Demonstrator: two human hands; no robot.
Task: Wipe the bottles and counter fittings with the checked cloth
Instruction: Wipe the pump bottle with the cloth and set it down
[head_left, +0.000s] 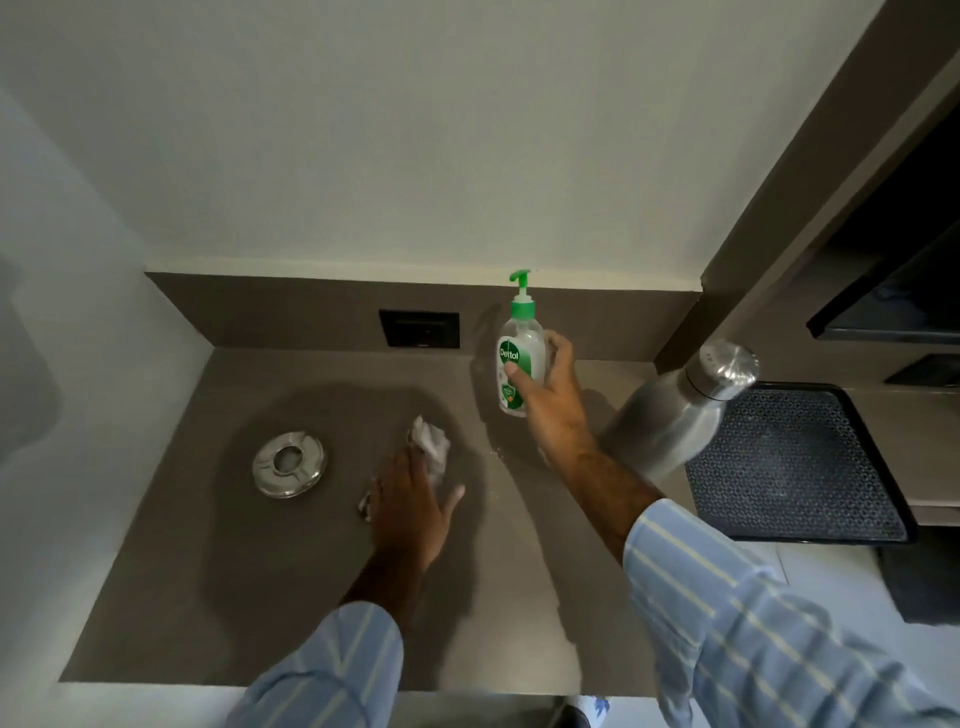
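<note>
Right hand (545, 387) fingers wrapped round Dettol pump bottle (519, 358), upright on counter (208, 571). Left hand (410, 512) fingers bunched on checked cloth (431, 444), pressing counter.

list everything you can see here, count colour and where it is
counter: one, grey-brown, fills the lower frame
pump bottle: one, clear with green pump, rear centre, gripped
steel bottle: one, silver, right, beside the tray
tray: one, black, patterned, right edge
round metal fitting: one, silver, left of centre
socket plate: one, black, on the upstand
cloth: one, pale, bunched, centre
left hand: on the cloth
right hand: around the pump bottle
sleeves: two, blue striped
</note>
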